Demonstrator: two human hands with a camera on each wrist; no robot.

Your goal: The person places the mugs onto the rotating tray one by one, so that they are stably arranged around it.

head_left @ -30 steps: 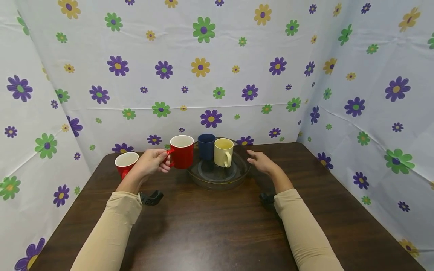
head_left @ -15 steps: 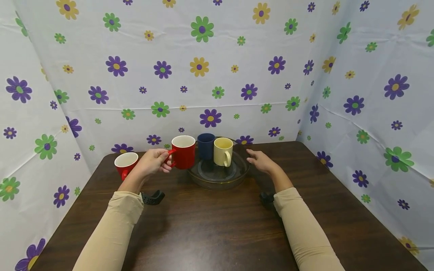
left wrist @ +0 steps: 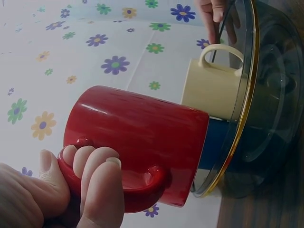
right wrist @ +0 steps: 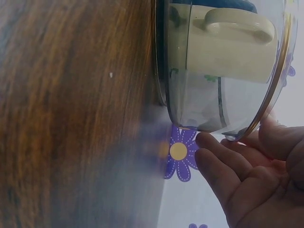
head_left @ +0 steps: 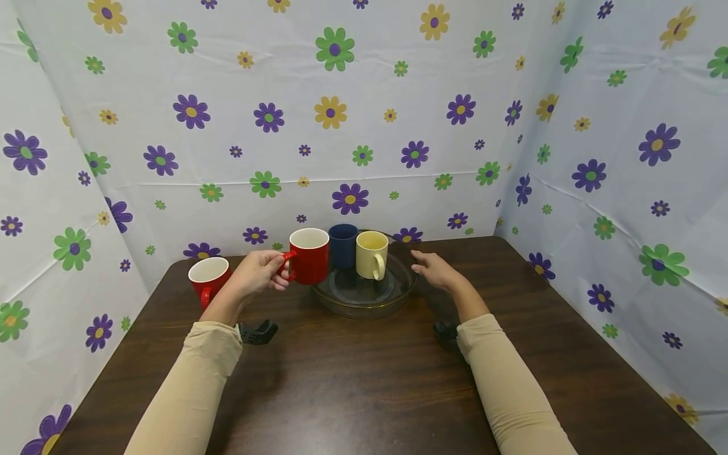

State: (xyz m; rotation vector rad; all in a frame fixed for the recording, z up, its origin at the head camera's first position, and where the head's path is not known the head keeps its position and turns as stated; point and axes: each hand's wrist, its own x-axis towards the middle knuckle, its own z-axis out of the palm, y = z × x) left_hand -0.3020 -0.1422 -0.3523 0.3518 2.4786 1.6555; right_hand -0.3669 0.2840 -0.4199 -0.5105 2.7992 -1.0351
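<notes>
My left hand (head_left: pixel 256 273) grips a red mug (head_left: pixel 309 258) by its handle, the mug upright at the left rim of a clear round dish (head_left: pixel 364 311) with a gold-coloured edge. Seen from the left wrist, the mug's base overlaps that edge. Inside the dish stand a dark blue mug (head_left: pixel 342 245) and, to its right, a pale yellow mug (head_left: pixel 370 253) with its handle toward me. On the dish's right side is my right hand (head_left: pixel 436 272); its fingers (right wrist: pixel 218 164) are extended loosely, right at the gold rim, and hold nothing.
A second red mug (head_left: pixel 208 272) stands on the left of the dark wooden table (head_left: pixel 352 379), partly behind my left wrist. Flower-patterned white cloth (head_left: pixel 239 82) hangs close behind the table and along both sides.
The red mug in my left hand has shifted slightly right, so it now reaches the blue mug's edge in the head view. My right hand stays by the dish.
</notes>
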